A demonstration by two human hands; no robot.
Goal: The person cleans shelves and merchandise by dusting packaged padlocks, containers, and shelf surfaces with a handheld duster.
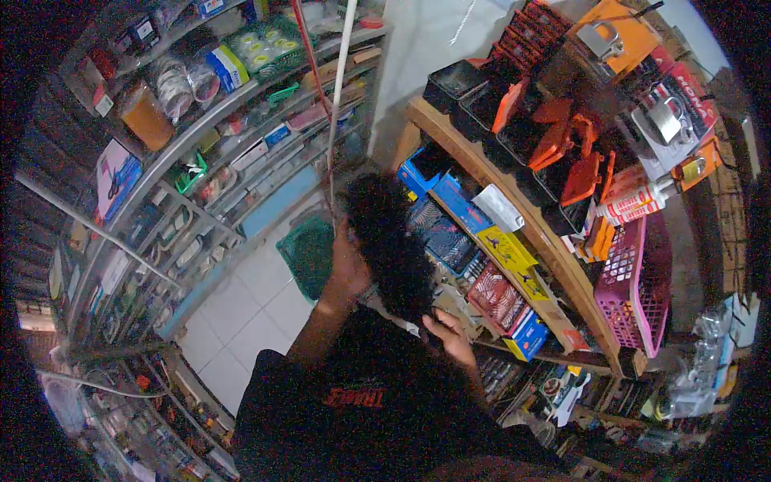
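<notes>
A black fluffy duster stands upright in front of my chest, its pile pointing up and away. My right hand is closed around its lower end, where a short pale part shows by the fingers. My left hand presses against the duster's left side, fingers curled in and partly hidden by the dark pile. Just beyond my left hand, a green mesh basket sits on the white tiled floor. A thin white pole runs down toward my left hand; whether they touch I cannot tell.
To the right, a wooden shelf carries black bins with orange pieces, boxed goods and a pink basket. Packaged padlocks and a sealant tube are above. Crowded glass-fronted shelves curve along the left.
</notes>
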